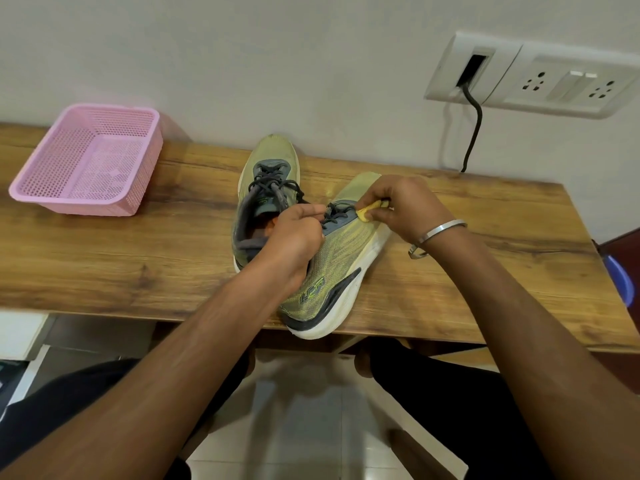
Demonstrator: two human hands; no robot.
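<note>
The left hand (294,237) grips a running shoe (341,271) overhanging the bench (138,254) front edge, while the right hand (405,209) pinches a yellow cloth (369,213) against it.

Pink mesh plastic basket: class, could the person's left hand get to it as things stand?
Probably yes: only bare wooden tabletop lies between the left hand and the pink mesh plastic basket. The hand must first release the dark shoelace it pinches.

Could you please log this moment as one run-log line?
left hand holds laces | right hand pinches yellow cloth on near shoe | second shoe beside | pink basket left
</note>
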